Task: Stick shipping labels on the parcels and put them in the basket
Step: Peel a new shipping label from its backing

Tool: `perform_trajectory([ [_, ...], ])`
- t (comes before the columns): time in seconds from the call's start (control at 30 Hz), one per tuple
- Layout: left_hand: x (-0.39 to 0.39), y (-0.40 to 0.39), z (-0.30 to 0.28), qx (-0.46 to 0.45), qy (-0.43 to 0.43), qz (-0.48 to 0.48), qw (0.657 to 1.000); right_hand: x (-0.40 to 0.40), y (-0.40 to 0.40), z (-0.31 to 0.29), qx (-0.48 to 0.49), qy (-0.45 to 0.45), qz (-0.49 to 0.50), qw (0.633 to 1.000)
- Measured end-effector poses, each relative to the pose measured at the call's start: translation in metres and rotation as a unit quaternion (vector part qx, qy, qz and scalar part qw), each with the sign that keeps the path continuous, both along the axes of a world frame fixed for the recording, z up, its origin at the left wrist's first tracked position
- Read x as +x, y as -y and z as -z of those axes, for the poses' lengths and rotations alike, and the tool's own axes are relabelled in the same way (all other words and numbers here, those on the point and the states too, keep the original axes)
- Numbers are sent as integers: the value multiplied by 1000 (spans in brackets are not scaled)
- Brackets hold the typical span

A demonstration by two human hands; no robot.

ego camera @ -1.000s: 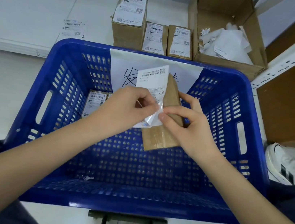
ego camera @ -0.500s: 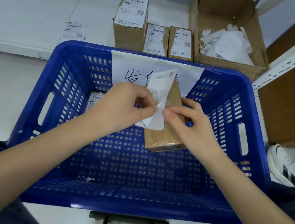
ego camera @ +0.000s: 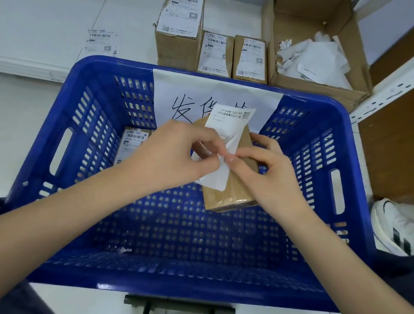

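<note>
cardboard boxes (ego camera: 212,42), paper scraps (ego camera: 317,62) behind blue basket (ego camera: 357,140)

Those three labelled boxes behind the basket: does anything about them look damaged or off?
Yes. The tallest parcel, at the left of the row, has a torn, ragged left edge, and its label sits slightly crooked. The two smaller parcels beside it look tidy.

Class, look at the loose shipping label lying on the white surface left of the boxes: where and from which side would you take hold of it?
The loose label lies flat on the white surface, so there is probably nothing to grip from above. Its near edge faces the blue basket; I would come from that side, lift a near corner with a fingertip, then pinch it.
</note>
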State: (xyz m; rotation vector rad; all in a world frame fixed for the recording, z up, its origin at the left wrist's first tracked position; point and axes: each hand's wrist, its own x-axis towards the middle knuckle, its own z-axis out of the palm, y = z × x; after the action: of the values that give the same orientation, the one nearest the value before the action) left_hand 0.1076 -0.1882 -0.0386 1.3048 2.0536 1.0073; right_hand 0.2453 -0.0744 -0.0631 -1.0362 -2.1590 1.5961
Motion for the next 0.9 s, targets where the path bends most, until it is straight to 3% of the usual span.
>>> perform_trajectory([
  [0.3, 0, -3, -4, -41, 52, -58, 996, 0, 4, 3, 18, 14, -14, 1000],
  [0.47, -6, -5, 1, -57, 23, -97, 993, 0, 7, 1, -17, 13, -48, 999],
  [0.67, -12, -9, -2, -50, 105, -113, 987, 0, 4, -2, -31, 7, -18, 999],
  [0.9, -25, -7, -2, -69, 67, -149, 984, 1, 2, -6, -28, 35, -28, 999],
])
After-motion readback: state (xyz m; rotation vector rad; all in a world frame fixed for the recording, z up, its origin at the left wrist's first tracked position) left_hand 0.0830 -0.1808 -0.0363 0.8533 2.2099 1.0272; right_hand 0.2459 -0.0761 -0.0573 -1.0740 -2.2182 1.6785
